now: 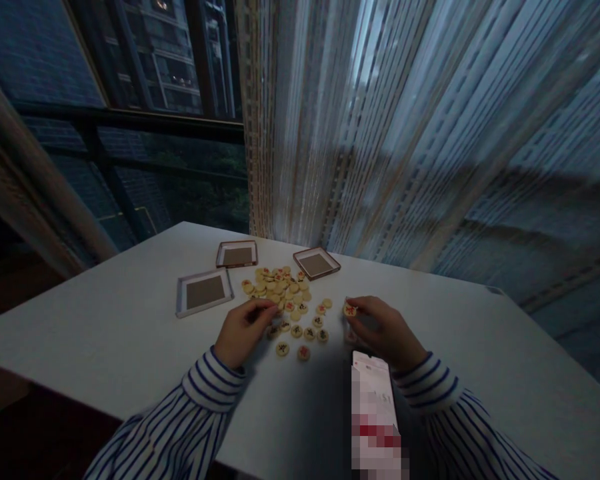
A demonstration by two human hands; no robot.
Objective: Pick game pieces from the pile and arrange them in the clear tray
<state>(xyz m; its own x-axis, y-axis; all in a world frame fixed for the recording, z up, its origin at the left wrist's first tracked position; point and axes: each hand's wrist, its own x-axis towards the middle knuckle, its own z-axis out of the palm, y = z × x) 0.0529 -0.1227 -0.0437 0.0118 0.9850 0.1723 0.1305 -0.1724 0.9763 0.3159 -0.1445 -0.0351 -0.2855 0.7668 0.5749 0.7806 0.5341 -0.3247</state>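
Note:
Round cream Chinese chess pieces [277, 287] with red or black characters lie in a loose pile on the white table, some blank side up. At the near left edge of the pile is my left hand [245, 330], thumb and fingers closed together; whatever is between the fingertips is hidden. My right hand [385, 330], off to the right, pinches a Chinese chess piece [350, 311] that shows a red character. Nearer me, several pieces are spread out face up, among them a black-marked piece [283, 349] and a red-marked piece [303, 353].
Three shallow rectangular trays stand behind the pile: a left tray [181, 293], a back tray [221, 255] and a right tray [333, 267]. A lit phone [375, 380] lies below my right hand. Beyond the table [145, 287] hang string curtains [310, 133] and a window.

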